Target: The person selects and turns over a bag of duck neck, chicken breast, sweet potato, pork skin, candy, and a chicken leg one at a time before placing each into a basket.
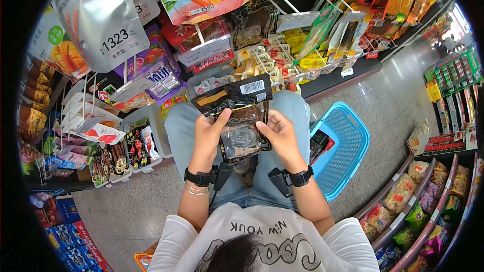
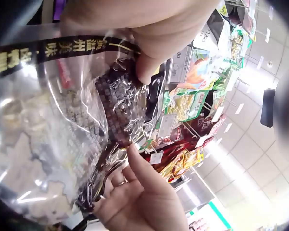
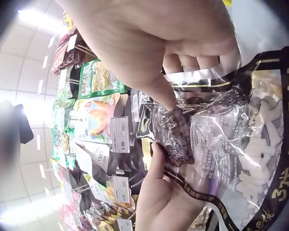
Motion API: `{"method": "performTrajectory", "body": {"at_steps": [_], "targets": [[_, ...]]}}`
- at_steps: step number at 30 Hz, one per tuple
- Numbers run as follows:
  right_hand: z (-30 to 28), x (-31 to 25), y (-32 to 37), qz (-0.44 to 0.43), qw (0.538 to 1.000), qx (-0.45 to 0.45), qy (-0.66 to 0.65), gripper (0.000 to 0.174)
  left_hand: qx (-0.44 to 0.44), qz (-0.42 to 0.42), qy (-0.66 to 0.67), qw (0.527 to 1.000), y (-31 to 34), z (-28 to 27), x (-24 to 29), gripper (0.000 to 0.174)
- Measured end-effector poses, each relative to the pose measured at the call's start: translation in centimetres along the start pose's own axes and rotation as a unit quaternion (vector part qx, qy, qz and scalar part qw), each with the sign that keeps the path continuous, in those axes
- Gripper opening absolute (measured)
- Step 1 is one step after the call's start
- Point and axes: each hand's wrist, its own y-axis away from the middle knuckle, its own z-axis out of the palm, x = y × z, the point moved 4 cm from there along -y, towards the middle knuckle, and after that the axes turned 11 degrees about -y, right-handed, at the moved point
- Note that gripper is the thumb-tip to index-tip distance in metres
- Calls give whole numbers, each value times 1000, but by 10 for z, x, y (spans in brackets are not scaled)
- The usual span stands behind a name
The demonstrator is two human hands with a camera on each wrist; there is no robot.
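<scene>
One clear-and-black food pack is held above the lap of pale blue jeans, clamped at both sides: the left hand pinches its left edge, the right hand its right, both thumbs on the upper face (a barcode shows at the far end). A blue basket stands on the floor just right of the jeans, near hanging snacks.

Glossy grey shop floor, packed snack shelves, pale panelled ceiling, bright strip lights
</scene>
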Motion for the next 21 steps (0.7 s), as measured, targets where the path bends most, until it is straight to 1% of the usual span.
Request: {"method": "performTrajectory", "body": {"at_steps": [2,6,8,11,14,21], "targets": [[4,-2,0,-10,1000,-16,-19,34,-11,2,2,1000,1,3,-1,31],[-1,-1,2,12,1000,9,2,35,-25,3,-3,1000,3,10,-2,31],[1,-6,2,14,1000,14,-1,36,-16,-8,-7,1000,4,11,0,29],[-1,-9,3,13,999,28,14,31,-8,-21,-6,1000,2,8,-8,28],[-1,-10,2,17,999,47,-11,32,-2,-22,-9,1000,2,8,-6,30],[0,-10,3,19,999,43,-11,34,5,-42,-15,999,1,7,-11,33]]}}
